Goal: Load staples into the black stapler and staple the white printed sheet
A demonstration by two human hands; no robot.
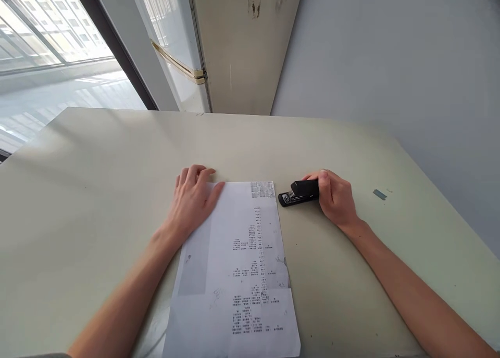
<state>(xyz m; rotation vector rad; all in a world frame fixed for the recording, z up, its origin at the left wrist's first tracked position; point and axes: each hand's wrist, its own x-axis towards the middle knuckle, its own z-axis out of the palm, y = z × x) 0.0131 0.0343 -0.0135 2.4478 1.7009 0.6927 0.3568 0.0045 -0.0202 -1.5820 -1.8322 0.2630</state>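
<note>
A printed sheet of paper (238,269) lies lengthwise on the pale table (97,191), its far end toward the wall. My left hand (193,194) rests flat on the sheet's far left corner, fingers stretched out. My right hand (332,196) is wrapped round the back end of a black stapler (299,193). The stapler lies on the table just right of the sheet's far right corner, its metal nose pointing at the paper.
A small grey-green scrap (379,194) is stuck on the table to the right. Behind the table stand a cream refrigerator (219,46) and a grey wall (390,61). A large window (42,30) fills the left.
</note>
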